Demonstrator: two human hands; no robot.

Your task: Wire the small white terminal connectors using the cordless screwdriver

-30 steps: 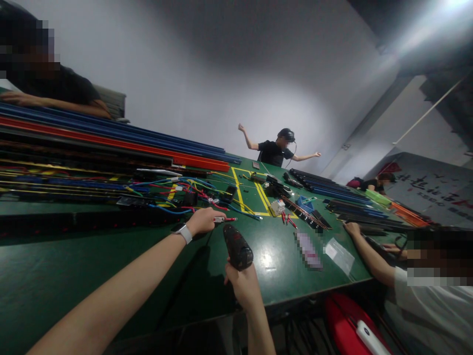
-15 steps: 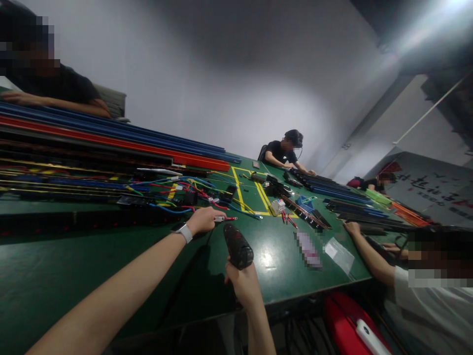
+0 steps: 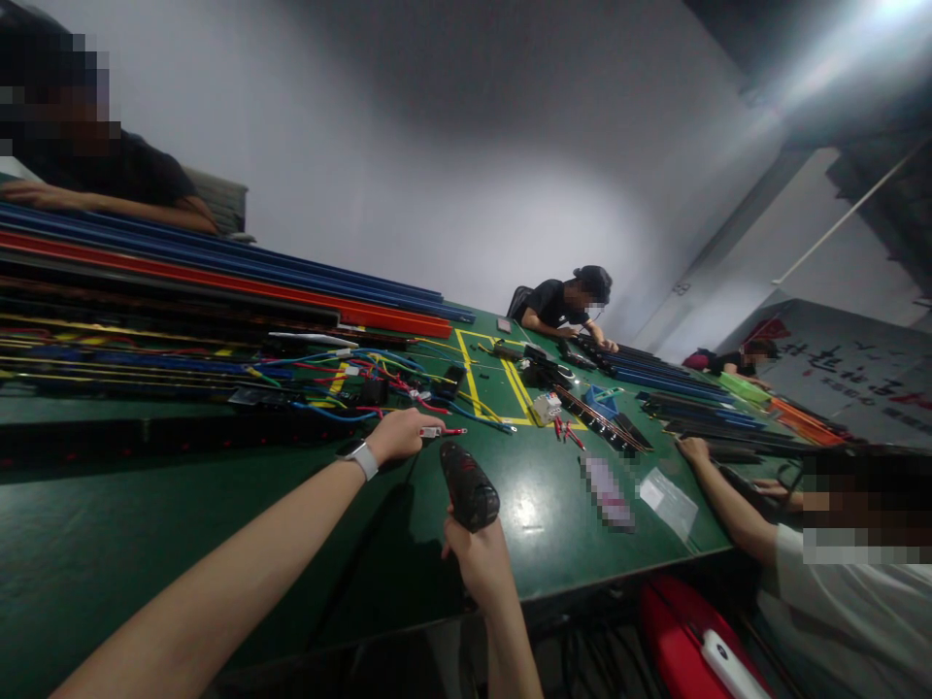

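My left hand [image 3: 397, 435] is closed around a red wire [image 3: 452, 431] that ends in a metal lug. A small whitish block [image 3: 431, 432] shows at the fingertips, its kind unclear. In my right hand [image 3: 477, 558] is a black cordless drill [image 3: 470, 485] with red marks, gripped by its handle. Its front end points away from me, close beside the wire's end but apart from it. The handle's lower part is hidden by the hand. Just beyond my left hand lies a bundle of coloured wires [image 3: 385, 374] with small black parts.
Long black, red and blue rails [image 3: 408, 318] fill the table's left side. Red-handled pliers [image 3: 568, 432], a white breaker [image 3: 546, 408], a blue bin [image 3: 601, 400] and a plastic bag [image 3: 668, 505] lie to the right. Co-workers sit around the green table [image 3: 291, 544].
My hands, the wire and the drill stay nearly still. Across the table, a co-worker has leaned slightly right, with the head lower and hands shifted.
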